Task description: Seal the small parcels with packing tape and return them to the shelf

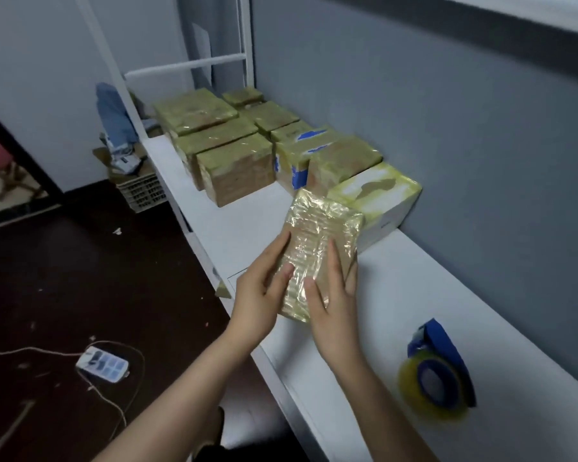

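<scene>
A small flat parcel (317, 241), wrapped in shiny clear tape, is held tilted above the white shelf (247, 228). My left hand (264, 288) grips its left edge, thumb on top. My right hand (334, 295) holds its right side, thumb across the top face and fingers underneath. A blue tape dispenser (437, 368) with a clear tape roll lies on the shelf to the right of my arms, untouched. Several taped parcels (234, 155) stand in rows further back on the shelf.
A white box (381, 201) sits against the grey wall just behind the held parcel. On the dark floor to the left lie a white power strip (102, 364) with its cord and a plastic crate (141, 191). White frame posts rise at the shelf's far end.
</scene>
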